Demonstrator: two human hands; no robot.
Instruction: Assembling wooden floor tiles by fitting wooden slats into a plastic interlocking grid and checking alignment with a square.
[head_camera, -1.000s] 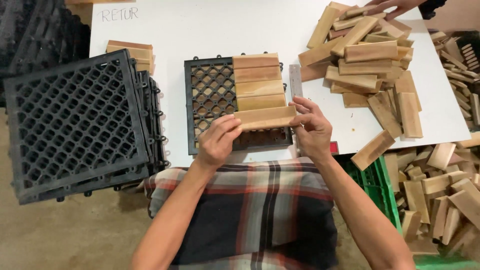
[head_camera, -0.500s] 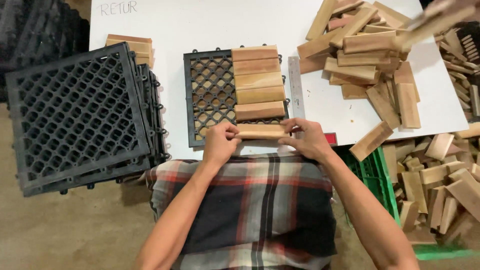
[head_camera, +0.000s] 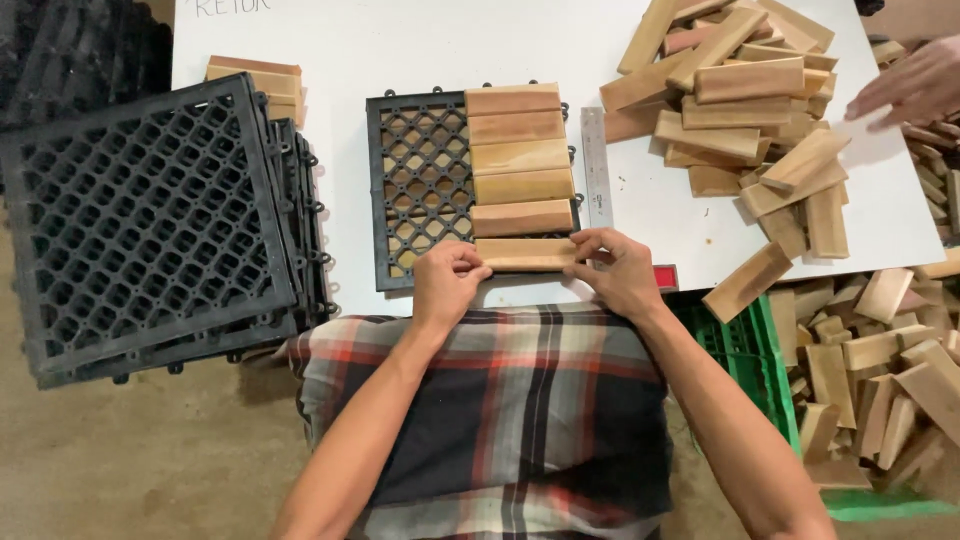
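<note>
Wooden slat (head_camera: 524, 254) pinched by both hands (head_camera: 447, 283) on black grid tile (head_camera: 420, 180).

A line of dark handwritten lettering (head_camera: 232, 6) is seen at the far left corner of the white tabletop (head_camera: 400, 50), partly cut off by the picture's edge. No packages, printed labels or screens are shown anywhere else in the view.
</note>
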